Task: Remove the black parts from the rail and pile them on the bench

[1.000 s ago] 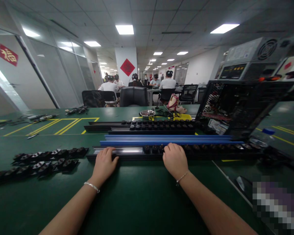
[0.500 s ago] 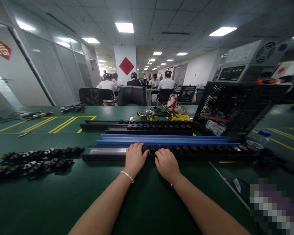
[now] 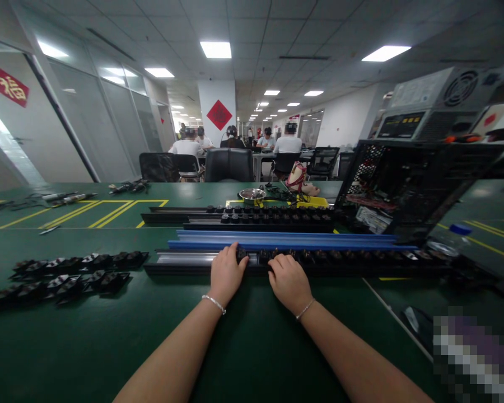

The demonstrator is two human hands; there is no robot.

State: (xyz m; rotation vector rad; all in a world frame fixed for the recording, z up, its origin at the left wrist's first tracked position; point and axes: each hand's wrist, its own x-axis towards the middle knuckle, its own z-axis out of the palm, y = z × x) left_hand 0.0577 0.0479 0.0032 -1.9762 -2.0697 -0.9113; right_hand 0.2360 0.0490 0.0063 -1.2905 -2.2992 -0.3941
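Observation:
A long black rail [image 3: 185,270] with a silvery channel lies across the table, and small black parts [image 3: 331,254] sit in a row along its right portion. My left hand [image 3: 227,271] is closed around one small black part [image 3: 241,254] at the channel. A short stretch of bare channel shows to its right. There my right hand [image 3: 289,280] rests with curled fingers on another black part [image 3: 264,257], partly hidden by the fingertips. Just behind runs a blue rail [image 3: 289,239].
Two rows of loose black parts [image 3: 79,262] lie at left. Further back are more black rails [image 3: 168,215], a metal bowl [image 3: 252,195] and a yellow tray [image 3: 312,202]. An open computer case [image 3: 420,173] stands at right near a bottle [image 3: 449,240]. People sit at tables beyond.
My left hand has slid slightly left along the rail with its black part, widening the gap to my right hand. The view has shifted a little.

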